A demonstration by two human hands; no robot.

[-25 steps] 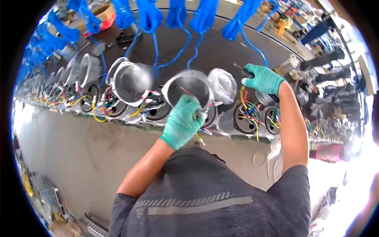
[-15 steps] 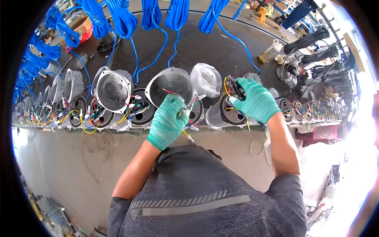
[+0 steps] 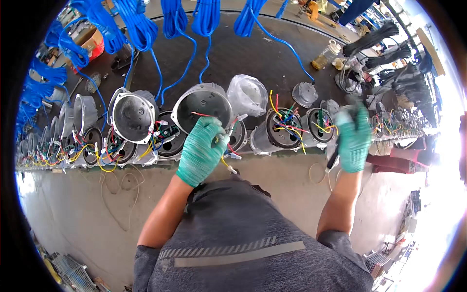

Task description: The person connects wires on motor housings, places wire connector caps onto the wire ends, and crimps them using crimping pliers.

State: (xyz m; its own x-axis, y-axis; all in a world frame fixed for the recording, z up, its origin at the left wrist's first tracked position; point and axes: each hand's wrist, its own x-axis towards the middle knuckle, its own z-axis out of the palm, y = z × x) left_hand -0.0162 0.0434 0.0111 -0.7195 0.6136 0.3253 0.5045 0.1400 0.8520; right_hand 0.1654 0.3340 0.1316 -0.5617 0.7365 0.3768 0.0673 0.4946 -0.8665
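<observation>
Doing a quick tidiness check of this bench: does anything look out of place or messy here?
Mostly orderly: the motor housings stand in a row. One oddity: loose wire loops dangle over the bench's front edge, left of the left hand, which holds wires. The right hand is blurred.

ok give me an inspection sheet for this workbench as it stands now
surface: dark bench top, long, bare patches behind the row of parts.
job's things: round grey motor cover tilted up behind the left hand; open motor housing with coloured leads standing out of it.
clutter: clear plastic bag, small grey cap, plastic bottle, second motor cover.
hands: left hand, green glove, pinching thin wires; right hand, green glove, blurred, dark slim tool below it.
cables: blue cable coils hanging along the back; black cable bundles at far right.
surroundings: concrete floor; wire crate at lower left.
</observation>
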